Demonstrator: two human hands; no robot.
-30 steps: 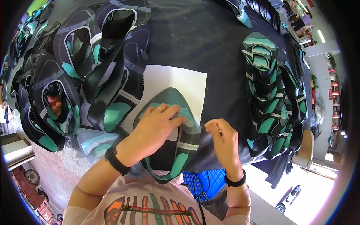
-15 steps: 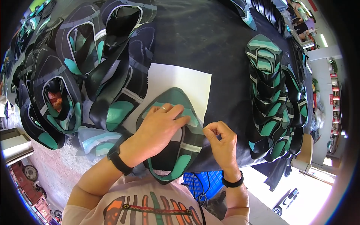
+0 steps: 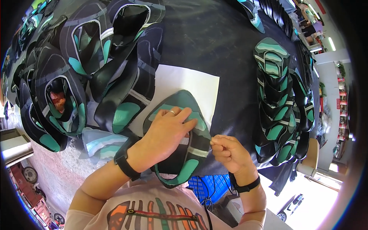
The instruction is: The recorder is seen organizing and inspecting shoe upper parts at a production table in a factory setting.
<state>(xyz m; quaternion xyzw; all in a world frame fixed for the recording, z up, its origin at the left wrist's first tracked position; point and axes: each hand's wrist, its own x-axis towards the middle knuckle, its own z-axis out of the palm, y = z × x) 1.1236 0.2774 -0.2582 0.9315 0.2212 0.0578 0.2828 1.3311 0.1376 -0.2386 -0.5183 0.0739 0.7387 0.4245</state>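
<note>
Left hand: the left hand (image 3: 168, 132) is being pressed flat, fingers spread and released, on top of the teal-and-black cut piece (image 3: 180, 142), which is being pinned beneath the palm; a ring is being worn on one finger and a black wristband (image 3: 124, 163) at the wrist

Right hand: the right hand (image 3: 228, 153) is being held clenched, thumb and fingertips pinched together at the right edge of the cut piece; whether an edge or thread is being gripped cannot be told; a black wrist strap (image 3: 245, 186) is being worn

Cut piece: it is being held directly under the left hand and just left of the right hand, its upper part lying over the white sheet (image 3: 188, 84) and its lower end hanging towards the person's body

White sheet: it is being left just beyond the left hand's fingertips, on the dark table covering (image 3: 214, 42)

Pile of pieces: a heap of similar teal-and-black pieces (image 3: 88, 76) is being kept to the left of the left hand, overlapping the sheet's left edge

Stacked pieces: a neat row of matching pieces (image 3: 280, 99) is being kept to the right of the right hand, well apart from it

Blue crate: a blue crate (image 3: 209, 188) is being seen below the right hand, under the table edge
</note>
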